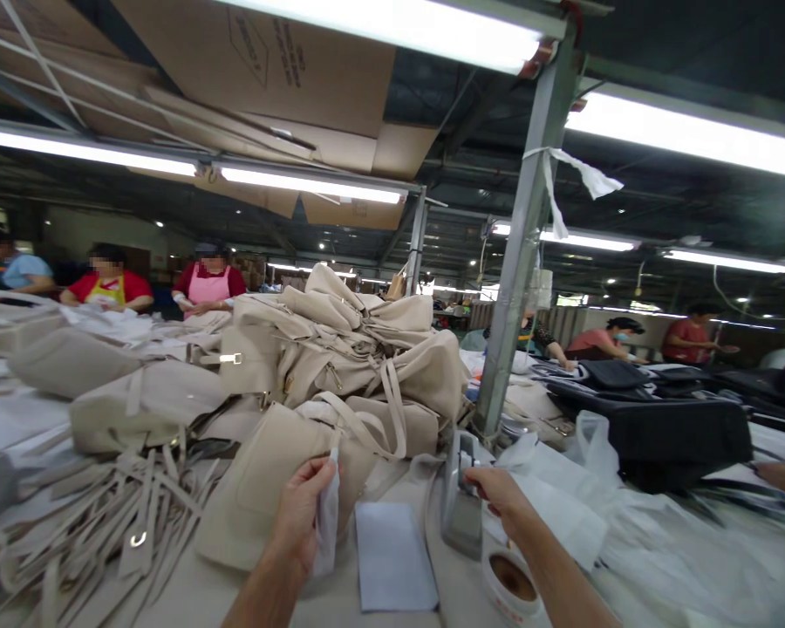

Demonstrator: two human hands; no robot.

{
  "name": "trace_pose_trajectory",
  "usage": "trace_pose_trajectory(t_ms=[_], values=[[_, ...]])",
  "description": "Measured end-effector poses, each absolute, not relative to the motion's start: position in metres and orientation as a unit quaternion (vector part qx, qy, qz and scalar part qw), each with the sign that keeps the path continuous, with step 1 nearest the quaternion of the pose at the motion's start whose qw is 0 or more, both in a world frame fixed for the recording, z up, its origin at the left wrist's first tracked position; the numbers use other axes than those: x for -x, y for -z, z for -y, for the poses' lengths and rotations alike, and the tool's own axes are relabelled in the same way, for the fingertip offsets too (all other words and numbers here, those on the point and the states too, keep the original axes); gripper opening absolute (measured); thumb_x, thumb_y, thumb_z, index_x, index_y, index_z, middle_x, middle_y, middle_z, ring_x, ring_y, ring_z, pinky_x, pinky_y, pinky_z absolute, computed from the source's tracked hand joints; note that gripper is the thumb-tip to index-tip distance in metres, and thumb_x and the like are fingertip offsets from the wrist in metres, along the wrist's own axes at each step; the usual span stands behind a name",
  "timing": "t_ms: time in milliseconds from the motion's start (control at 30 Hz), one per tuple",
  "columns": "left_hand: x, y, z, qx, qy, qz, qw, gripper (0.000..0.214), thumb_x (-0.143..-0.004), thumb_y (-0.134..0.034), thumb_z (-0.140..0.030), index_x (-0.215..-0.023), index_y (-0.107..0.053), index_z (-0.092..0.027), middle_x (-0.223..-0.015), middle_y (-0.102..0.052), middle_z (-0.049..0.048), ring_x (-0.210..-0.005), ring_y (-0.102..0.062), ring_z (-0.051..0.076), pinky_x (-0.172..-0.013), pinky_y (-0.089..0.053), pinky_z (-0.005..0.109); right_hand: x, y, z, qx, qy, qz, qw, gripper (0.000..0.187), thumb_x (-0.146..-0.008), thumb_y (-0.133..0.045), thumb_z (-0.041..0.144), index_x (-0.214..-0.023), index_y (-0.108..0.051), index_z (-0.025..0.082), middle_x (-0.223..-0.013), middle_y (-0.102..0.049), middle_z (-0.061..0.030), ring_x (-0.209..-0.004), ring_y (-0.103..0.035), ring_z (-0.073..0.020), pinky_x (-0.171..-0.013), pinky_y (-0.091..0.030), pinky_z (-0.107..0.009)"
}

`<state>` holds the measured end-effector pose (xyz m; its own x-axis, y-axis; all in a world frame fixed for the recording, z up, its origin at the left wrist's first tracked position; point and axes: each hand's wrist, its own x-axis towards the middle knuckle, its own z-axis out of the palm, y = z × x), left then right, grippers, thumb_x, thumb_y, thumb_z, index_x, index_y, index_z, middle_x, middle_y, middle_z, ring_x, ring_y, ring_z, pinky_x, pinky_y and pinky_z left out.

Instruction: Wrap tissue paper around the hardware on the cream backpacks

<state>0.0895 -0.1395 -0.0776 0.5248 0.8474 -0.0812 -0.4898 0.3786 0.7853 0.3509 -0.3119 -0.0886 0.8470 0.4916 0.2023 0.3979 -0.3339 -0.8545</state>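
Note:
My left hand pinches a folded strip of thin white paper, which hangs down in front of a beige handbag. At a grey tape dispenser, the thumb and fingers of my right hand are closed together by its upper part. Whether tape is between those fingertips is too small to tell. A pale rectangular sheet lies flat on the table between my hands. Just below the dispenser sits a wide roll of tape, partly behind my right forearm.
Beige bags are heaped ahead, with loose beige straps at left. A metal post rises behind the dispenser. Crumpled clear plastic and black bags cover the right side. Several people work around the tables.

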Motion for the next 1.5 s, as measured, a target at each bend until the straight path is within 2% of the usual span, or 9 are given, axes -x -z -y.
trace_pose_trajectory(t_ms=[167,333,567,767,933,1200,1300,1400,1500], values=[[-0.091,0.069,0.149,-0.352,-0.449,-0.254,0.781,0.041,-0.031,-0.092,-0.035,-0.059,-0.069,-0.015,-0.056,-0.068,0.0006,-0.053,-0.055,0.010,-0.051,-0.041,0.018,-0.323,0.087,0.330,0.846,-0.030,0.296,0.442,0.022,-0.065,-0.048,0.038,-0.049,-0.052,0.024,-0.056,-0.055,-0.0010,-0.064,-0.051,-0.0202,-0.061,-0.036,-0.031],[-0.090,0.070,0.155,-0.383,-0.495,-0.268,0.733,0.037,-0.040,-0.087,-0.040,-0.059,-0.068,-0.014,-0.053,-0.062,-0.0018,-0.049,-0.046,0.007,-0.048,-0.035,0.017,-0.300,0.111,0.339,0.885,-0.020,0.305,0.352,0.022,-0.067,-0.048,0.031,-0.045,-0.049,0.024,-0.055,-0.059,-0.0046,-0.062,-0.055,-0.0230,-0.061,-0.033,-0.034],[-0.087,0.079,0.149,-0.405,-0.526,-0.257,0.703,0.036,-0.050,-0.087,-0.043,-0.063,-0.068,-0.015,-0.056,-0.061,-0.0010,-0.052,-0.048,0.009,-0.051,-0.036,0.020,-0.291,0.135,0.337,0.899,-0.044,0.319,0.295,0.021,-0.066,-0.049,0.024,-0.045,-0.049,0.025,-0.060,-0.062,-0.0062,-0.069,-0.060,-0.0246,-0.063,-0.036,-0.033],[-0.093,0.089,0.148,-0.444,-0.544,-0.269,0.660,0.032,-0.060,-0.083,-0.044,-0.064,-0.069,-0.015,-0.058,-0.062,0.0007,-0.057,-0.051,0.013,-0.056,-0.039,0.022,-0.224,0.075,0.287,0.772,-0.106,0.500,0.378,0.034,-0.078,-0.046,0.052,-0.057,-0.044,0.025,-0.060,-0.049,0.0010,-0.064,-0.048,-0.0191,-0.061,-0.033,-0.031],[-0.090,0.089,0.151,-0.483,-0.573,-0.251,0.612,0.031,-0.064,-0.080,-0.046,-0.066,-0.071,-0.017,-0.061,-0.065,0.0025,-0.063,-0.056,0.018,-0.063,-0.045,0.026,-0.189,0.016,0.231,0.635,-0.163,0.624,0.424,0.030,-0.082,-0.050,0.042,-0.059,-0.046,0.023,-0.060,-0.043,0.0038,-0.063,-0.040,-0.0151,-0.059,-0.029,-0.028],[-0.090,0.100,0.155,-0.537,-0.599,-0.270,0.529,0.021,-0.075,-0.074,-0.041,-0.067,-0.071,-0.021,-0.066,-0.068,0.0044,-0.068,-0.059,0.022,-0.067,-0.045,0.026,-0.197,0.029,0.191,0.693,-0.146,0.598,0.375,0.029,-0.073,-0.055,0.029,-0.045,-0.052,0.022,-0.047,-0.042,0.0041,-0.053,-0.040,-0.0139,-0.052,-0.024,-0.029],[-0.088,0.101,0.157,-0.523,-0.616,-0.284,0.516,0.010,-0.073,-0.077,-0.031,-0.076,-0.072,-0.024,-0.064,-0.066,0.0023,-0.066,-0.058,0.021,-0.066,-0.044,0.026,-0.197,0.033,0.192,0.704,-0.151,0.577,0.386,0.030,-0.072,-0.056,0.031,-0.044,-0.053,0.022,-0.045,-0.043,0.0040,-0.051,-0.039,-0.0139,-0.051,-0.022,-0.029],[-0.081,0.096,0.157,-0.515,-0.620,-0.264,0.529,0.025,-0.065,-0.083,-0.023,-0.089,-0.076,-0.025,-0.072,-0.070,0.0052,-0.074,-0.061,0.023,-0.075,-0.046,0.027,-0.197,0.034,0.194,0.699,-0.163,0.569,0.401,0.031,-0.072,-0.056,0.034,-0.043,-0.052,0.022,-0.044,-0.042,0.0041,-0.051,-0.040,-0.0140,-0.052,-0.023,-0.030],[-0.075,0.089,0.155,-0.545,-0.588,-0.242,0.546,0.014,-0.067,-0.081,-0.028,-0.079,-0.078,-0.021,-0.079,-0.072,0.0096,-0.080,-0.063,0.024,-0.075,-0.049,0.027,-0.199,0.035,0.198,0.679,-0.200,0.566,0.423,0.027,-0.069,-0.058,0.033,-0.044,-0.054,0.022,-0.045,-0.043,0.0045,-0.052,-0.039,-0.0135,-0.053,-0.025,-0.029]])
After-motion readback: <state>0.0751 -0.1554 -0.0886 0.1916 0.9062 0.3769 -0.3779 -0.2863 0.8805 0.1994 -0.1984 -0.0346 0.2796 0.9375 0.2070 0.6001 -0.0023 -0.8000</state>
